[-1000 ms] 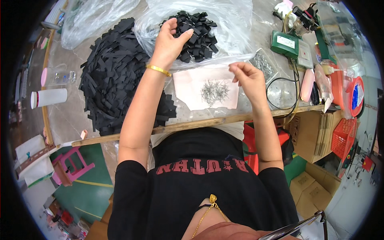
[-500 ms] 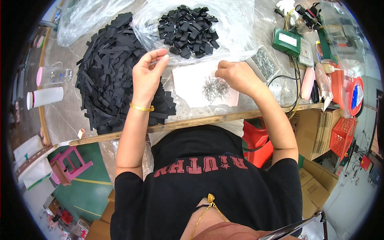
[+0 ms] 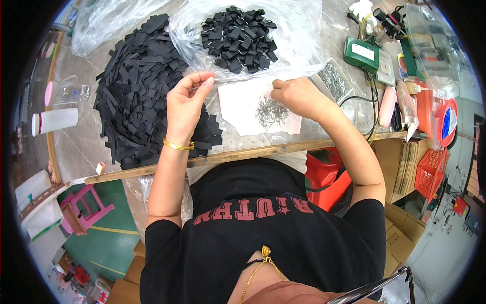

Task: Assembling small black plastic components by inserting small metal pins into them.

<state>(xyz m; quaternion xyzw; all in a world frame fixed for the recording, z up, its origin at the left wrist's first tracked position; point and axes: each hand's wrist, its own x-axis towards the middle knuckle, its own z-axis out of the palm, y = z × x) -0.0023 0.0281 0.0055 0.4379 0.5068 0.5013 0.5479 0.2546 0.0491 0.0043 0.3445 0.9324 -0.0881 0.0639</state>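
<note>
We locate the work on a grey table (image 3: 76, 139) with a wooden front edge (image 3: 243, 155). We find the left hand (image 3: 185, 107) palm inward, in front of the right side of a large pile of loose black strips (image 3: 134, 91). Its thumb and forefinger tips stand close together, near the lower rim of a clear plastic bag (image 3: 298, 48); we cannot tell whether this grip contains a piece. A gold bracelet (image 3: 178, 146) encircles the left wrist.

We find the right hand (image 3: 298, 96) over the upper right part of a pale pink sheet (image 3: 235, 111), its fingers curled in toward the thumb. The fingertips are above and just beside a loose heap of thin metal pins (image 3: 272, 113) lying on that sheet. We cannot tell whether the right grip contains a pin, since the back of the hand covers the fingers.

We note a heap of short black folded pieces (image 3: 238, 40) on the bag, beyond the sheet; bright metal shows among them. To the right of the sheet, near the right wrist, we identify a shallow tray (image 3: 320, 83) containing more metal pins. Farther right, we observe a green box (image 3: 361, 53).
</note>
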